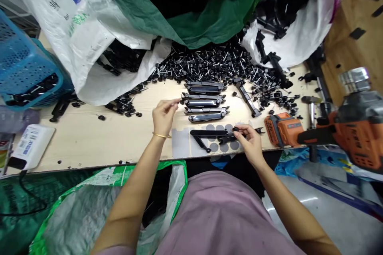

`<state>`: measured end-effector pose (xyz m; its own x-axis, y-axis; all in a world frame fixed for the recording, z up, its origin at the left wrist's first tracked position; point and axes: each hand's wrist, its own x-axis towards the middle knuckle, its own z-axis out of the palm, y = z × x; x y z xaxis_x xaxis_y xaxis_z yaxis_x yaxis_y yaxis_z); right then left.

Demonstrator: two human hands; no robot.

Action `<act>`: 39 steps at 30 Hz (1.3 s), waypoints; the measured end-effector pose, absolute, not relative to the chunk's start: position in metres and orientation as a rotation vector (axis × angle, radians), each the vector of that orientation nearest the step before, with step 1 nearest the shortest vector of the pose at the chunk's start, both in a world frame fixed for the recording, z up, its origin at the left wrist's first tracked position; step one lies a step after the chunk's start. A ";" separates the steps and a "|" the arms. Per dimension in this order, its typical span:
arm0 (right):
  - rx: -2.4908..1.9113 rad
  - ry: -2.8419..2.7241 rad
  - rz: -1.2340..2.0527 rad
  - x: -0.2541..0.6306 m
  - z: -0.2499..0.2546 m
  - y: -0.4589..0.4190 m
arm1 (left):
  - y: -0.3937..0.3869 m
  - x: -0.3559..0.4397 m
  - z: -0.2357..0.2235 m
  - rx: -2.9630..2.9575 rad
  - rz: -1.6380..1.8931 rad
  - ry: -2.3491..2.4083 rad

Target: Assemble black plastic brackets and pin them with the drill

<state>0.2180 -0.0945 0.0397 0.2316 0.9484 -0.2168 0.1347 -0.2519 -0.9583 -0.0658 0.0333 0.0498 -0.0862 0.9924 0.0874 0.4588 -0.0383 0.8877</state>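
My left hand (pixel 164 114) hovers over the wooden table (pixel 89 135), its fingertips pinched together just left of a stack of black metal brackets (pixel 205 101); what they hold is too small to make out. My right hand (pixel 249 140) grips a black bracket (pixel 231 136) that lies over a grey sheet of round pads (pixel 182 143) near the table's front edge. A second black bar (pixel 208 132) lies on that sheet, to the left of my right hand.
A heap of small black screws and knobs (pixel 218 65) spreads behind the brackets. Open sacks (pixel 89 36) of black parts stand at the back. An orange power drill (pixel 344 127) lies at the right, a blue basket (pixel 26 71) at the left, a white box (pixel 31 145) beside it.
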 end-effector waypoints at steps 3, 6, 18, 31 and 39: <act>-1.663 -1.237 1.019 0.216 0.044 -0.093 | 0.000 -0.058 0.054 1.279 1.160 1.599; -1.695 -1.627 0.788 0.215 0.052 -0.092 | -0.018 -0.059 0.060 1.169 1.247 1.629; -1.640 -2.156 0.688 0.216 0.048 -0.086 | -0.057 -0.052 0.069 2.224 0.559 1.585; -1.535 -2.116 0.640 0.226 0.021 -0.101 | -0.052 -0.028 0.078 2.742 0.026 1.546; -1.488 -1.993 0.510 0.228 0.031 -0.107 | -0.033 -0.033 0.086 2.501 0.113 1.150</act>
